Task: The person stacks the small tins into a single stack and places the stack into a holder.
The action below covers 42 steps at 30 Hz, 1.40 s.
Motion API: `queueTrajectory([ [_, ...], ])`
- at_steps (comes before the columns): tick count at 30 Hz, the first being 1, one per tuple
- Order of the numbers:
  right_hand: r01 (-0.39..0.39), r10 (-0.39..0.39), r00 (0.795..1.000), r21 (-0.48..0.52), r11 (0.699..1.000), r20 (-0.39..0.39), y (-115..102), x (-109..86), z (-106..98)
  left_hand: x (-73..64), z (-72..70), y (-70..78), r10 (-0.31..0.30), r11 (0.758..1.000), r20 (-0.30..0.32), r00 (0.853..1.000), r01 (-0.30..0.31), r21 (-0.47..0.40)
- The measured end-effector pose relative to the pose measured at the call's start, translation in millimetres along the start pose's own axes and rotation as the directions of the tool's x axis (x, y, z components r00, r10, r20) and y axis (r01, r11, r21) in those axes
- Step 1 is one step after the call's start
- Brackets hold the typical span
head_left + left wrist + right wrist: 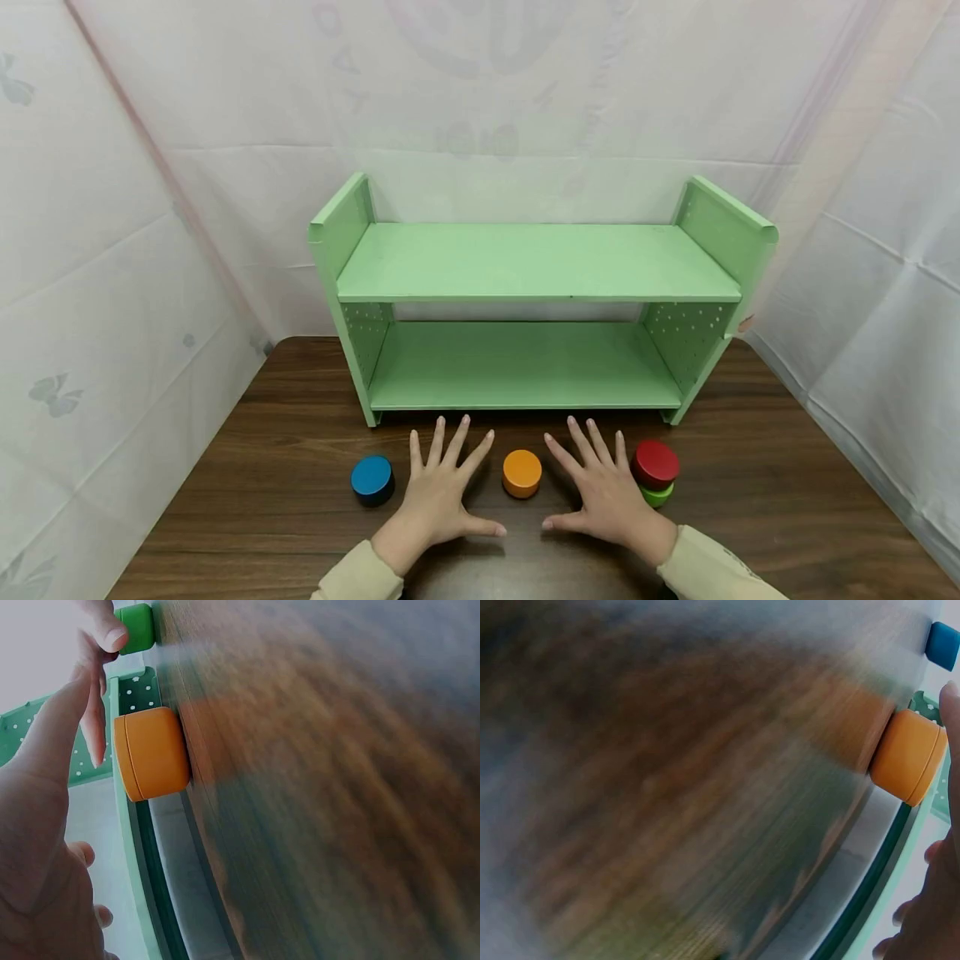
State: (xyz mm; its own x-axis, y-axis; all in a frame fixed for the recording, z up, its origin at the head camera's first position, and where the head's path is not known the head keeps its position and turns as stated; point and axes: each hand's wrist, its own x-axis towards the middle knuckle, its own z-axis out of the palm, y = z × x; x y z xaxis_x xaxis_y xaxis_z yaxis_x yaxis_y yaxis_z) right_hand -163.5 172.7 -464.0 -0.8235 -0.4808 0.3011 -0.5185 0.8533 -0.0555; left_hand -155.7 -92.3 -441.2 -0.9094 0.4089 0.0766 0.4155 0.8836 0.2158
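Both hands are spread over the dark wooden table with nothing in them. My left hand (435,495) lies between a blue round tin (372,480) and an orange round tin (521,473), its fingers straight and fanned. On the other side of the orange tin, my right hand (606,497) has its fingers fanned too. Just right of that hand, a red round tin (656,464) sits above a light green one (657,495), which it partly hides. In the left wrist view, the orange tin (152,754) shows a lid seam and stands on the table.
A light green two-tier shelf (525,365) stands behind the hands, both boards bare. White patterned cloth (517,100) hangs behind and at both sides. The brown wood table (262,475) extends to the left and right of the tins.
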Motion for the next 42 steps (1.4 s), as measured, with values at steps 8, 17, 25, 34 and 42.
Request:
queueTrajectory([
  [8,0.020,-0.020,0.999,-0.006,1.000,-0.025,0,0.3,0,-2.5,1.0,-0.6,0.021,1.000,-0.044,0.999,-0.022,-0.005],
  [17,0.037,-0.035,0.996,0.019,0.999,-0.083,1,0.5,-1,-0.4,1.3,-0.8,0.049,0.999,-0.123,0.991,-0.046,0.025],
  [25,0.028,-0.023,0.995,0.057,0.998,-0.095,2,1.9,-6,0.8,1.3,0.1,0.074,0.997,-0.198,0.977,-0.073,0.014],
  [34,0.034,-0.018,0.985,0.091,0.995,-0.174,0,1.8,-9,2.6,-1.1,1.0,0.091,0.995,-0.268,0.959,-0.097,-0.010],
  [42,0.061,-0.031,0.957,0.097,0.993,-0.287,3,0.2,-20,4.3,-4.1,4.0,0.104,0.992,-0.282,0.954,-0.120,-0.041],
])
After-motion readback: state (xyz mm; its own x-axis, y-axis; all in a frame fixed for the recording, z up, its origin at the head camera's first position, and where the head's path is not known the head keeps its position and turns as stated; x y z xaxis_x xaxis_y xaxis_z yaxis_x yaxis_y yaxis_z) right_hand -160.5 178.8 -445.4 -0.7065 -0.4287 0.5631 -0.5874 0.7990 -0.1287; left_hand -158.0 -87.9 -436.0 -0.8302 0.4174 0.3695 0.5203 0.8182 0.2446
